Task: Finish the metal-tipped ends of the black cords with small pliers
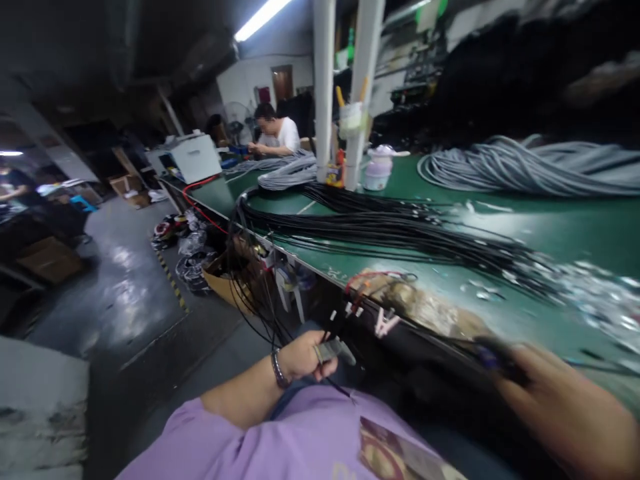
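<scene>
By the near edge of the bench, the right hand clasps a tool, the left hand a cable, likely light, bendy, best pinched near its end.

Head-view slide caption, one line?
Left hand holding a thin black cable, blurred right hand gripping a dark object, at a green bench with bundled black cables and coiled grey cables.

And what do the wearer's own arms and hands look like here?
The left arm has a short lilac sleeve and a dark, shiny wristband. The left hand wears no full glove. The right hand is blurred; no sleeve or wristband is discernible there.
</scene>
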The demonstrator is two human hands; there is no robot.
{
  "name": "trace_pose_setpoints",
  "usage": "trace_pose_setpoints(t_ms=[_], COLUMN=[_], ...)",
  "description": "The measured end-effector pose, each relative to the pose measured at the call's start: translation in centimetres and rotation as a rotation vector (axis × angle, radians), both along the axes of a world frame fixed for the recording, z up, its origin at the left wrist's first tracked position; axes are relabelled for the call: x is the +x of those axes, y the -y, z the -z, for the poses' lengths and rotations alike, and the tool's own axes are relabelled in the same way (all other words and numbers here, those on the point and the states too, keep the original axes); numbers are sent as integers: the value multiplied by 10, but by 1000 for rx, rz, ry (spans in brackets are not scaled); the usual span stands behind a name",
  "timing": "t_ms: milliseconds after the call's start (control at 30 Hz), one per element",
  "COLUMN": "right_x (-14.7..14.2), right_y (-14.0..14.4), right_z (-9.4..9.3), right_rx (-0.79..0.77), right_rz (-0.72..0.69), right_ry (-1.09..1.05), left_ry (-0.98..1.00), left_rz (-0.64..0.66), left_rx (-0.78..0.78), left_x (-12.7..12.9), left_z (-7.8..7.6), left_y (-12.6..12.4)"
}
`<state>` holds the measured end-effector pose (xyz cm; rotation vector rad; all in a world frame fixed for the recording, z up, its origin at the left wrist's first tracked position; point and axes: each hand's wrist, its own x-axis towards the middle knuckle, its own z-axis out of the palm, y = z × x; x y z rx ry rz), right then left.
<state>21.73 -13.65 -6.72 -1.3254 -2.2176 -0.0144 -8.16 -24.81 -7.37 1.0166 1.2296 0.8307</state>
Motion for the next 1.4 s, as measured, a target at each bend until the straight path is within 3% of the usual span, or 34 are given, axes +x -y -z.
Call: trace_pose_setpoints(t_ms=[133,233,333,400,500,667,800,967,1067,1300,1400], right_x=[-36,-72,-95,-103,-108,-113,-110,-100,-100,-113,-115], right_y=[38,58,62,58,53,52,52,54,55,49,49], right_z=[-11,-9,-1,3,8,18,19,17,16,20,20], right_rx=[-297,-632,-905,-1001,-1077,-1136,-1198,-1277,-1329,-1338,-1350], right_rz=[-318,-490,-504,-454,-402,-449,-408,-226,-215,-296,-308], right_ry=[-290,-455,-663,-815,-940,-944,-1024,-1092,-1094,-1114,-1115], left_ry=[-34,-126,-237,-288,-327,-273,-244,-141,-123,-179,-200], left_rz=[21,98,168,198,221,206,84,-77,-120,-98,-24], left_rx=[14,11,27,23,-27,-68,-6,-58,-77,-80,-115], left_x=[2,2,3,5,8,17,23,26,28,28,22], left_z=[0,0,1,2,2,-4,-8,-6,-6,-4,-4], left_y=[1,3,6,7,7,-3,-12,-15,-15,-16,-15])
